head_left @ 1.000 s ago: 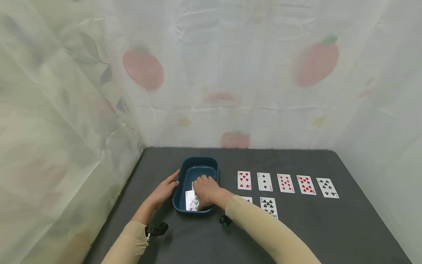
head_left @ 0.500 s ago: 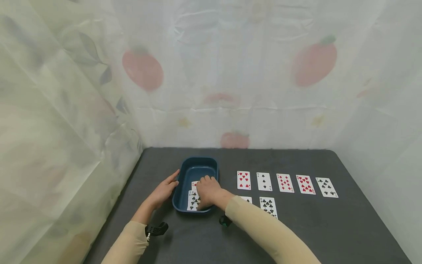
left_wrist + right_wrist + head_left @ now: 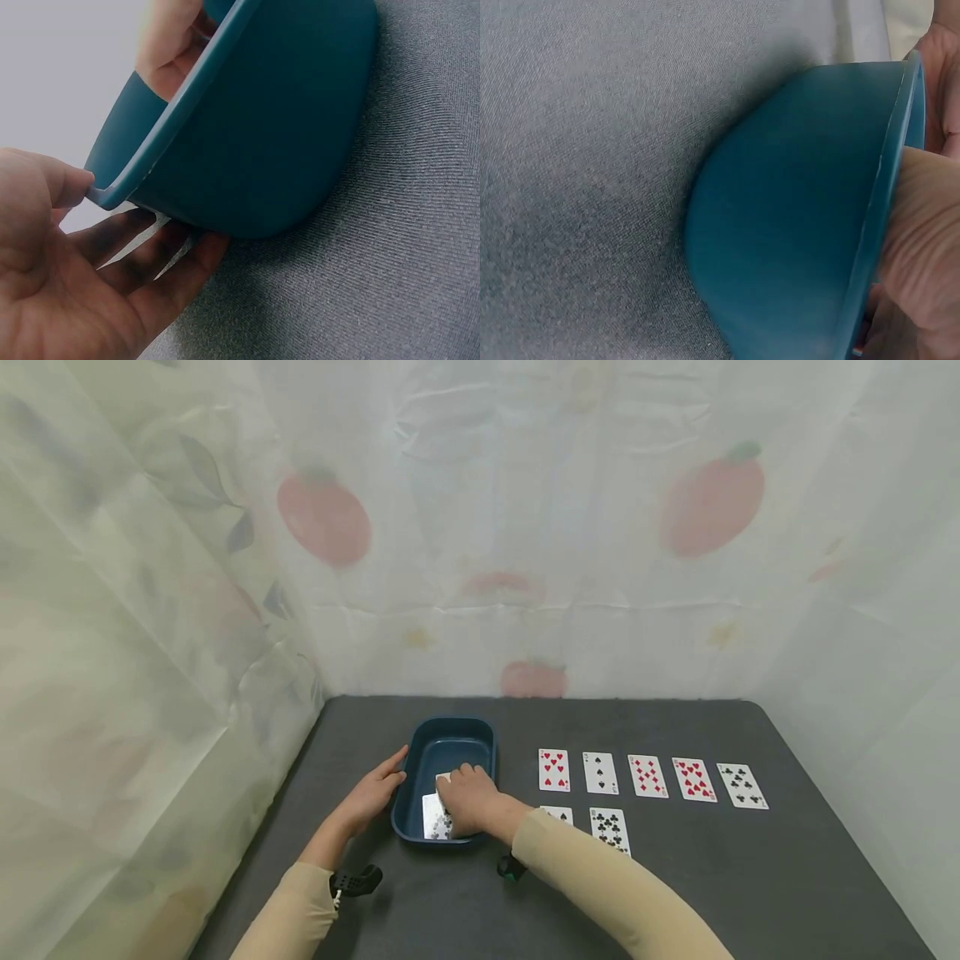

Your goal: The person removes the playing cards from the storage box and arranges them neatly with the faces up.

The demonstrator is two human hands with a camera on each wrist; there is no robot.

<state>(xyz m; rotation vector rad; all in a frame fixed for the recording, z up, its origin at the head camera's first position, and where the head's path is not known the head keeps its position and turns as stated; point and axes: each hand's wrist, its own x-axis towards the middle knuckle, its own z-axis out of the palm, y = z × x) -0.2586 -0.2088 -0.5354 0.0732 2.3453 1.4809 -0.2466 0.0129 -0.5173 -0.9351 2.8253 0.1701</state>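
Note:
My left hand [image 3: 375,794] holds the left side of a deep blue tray [image 3: 489,732]; in the left wrist view its thumb is at the rim and its other fingers lie against the outside wall. My right hand [image 3: 471,800] reaches over the near right rim into the tray, fingers curled down over playing cards [image 3: 433,817]. A club card shows at the hand's left, shiny with glare, with another card's edge above it. The right fingertips are hidden behind the hand in the head view and behind the tray wall in the right wrist view.
Right of the tray on the dark table [image 3: 750,877], several face-up cards form a row, from a heart card [image 3: 554,770] to a club card [image 3: 742,786]. Nearer, a club card [image 3: 610,831] and a spade card [image 3: 557,814] lie partly covered by the right sleeve. Patterned curtains surround the table.
The right hand shifts slightly within the tray. The club card under it tilts, losing its glare half a second ago and catching it again now. The left hand and tray stay put.

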